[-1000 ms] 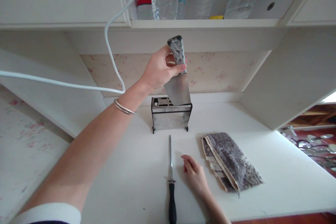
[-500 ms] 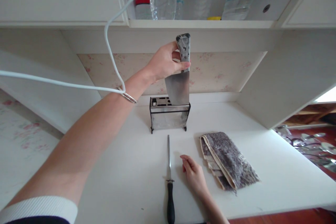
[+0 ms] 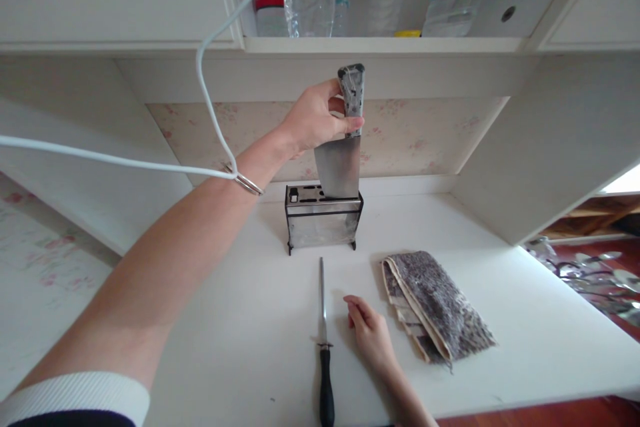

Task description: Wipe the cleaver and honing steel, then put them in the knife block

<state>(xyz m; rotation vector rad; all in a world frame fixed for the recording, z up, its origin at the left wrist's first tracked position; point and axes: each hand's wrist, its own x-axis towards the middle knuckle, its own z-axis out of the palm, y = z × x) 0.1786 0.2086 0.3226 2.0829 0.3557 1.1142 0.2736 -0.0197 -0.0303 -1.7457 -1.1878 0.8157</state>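
Note:
My left hand (image 3: 320,117) is closed round the worn grey handle of a cleaver (image 3: 339,167), held upright with its blade pointing down. The blade's lower edge is at the top of a metal knife holder (image 3: 323,227); I cannot tell whether it has entered a slot. My right hand (image 3: 369,330) rests on the counter, fingers curled together and nothing visible in them. Between that hand and my left forearm lies a honing steel (image 3: 324,320) with a black handle, its tip towards the holder. To the right of my right hand is a folded grey-brown cloth (image 3: 435,307).
The white counter (image 3: 240,320) is bounded by side panels and a floral back wall (image 3: 415,140). Above hangs an open shelf (image 3: 385,46) with several water bottles. A white cable (image 3: 125,161) crosses in front of my left wrist, which wears a bracelet (image 3: 249,183).

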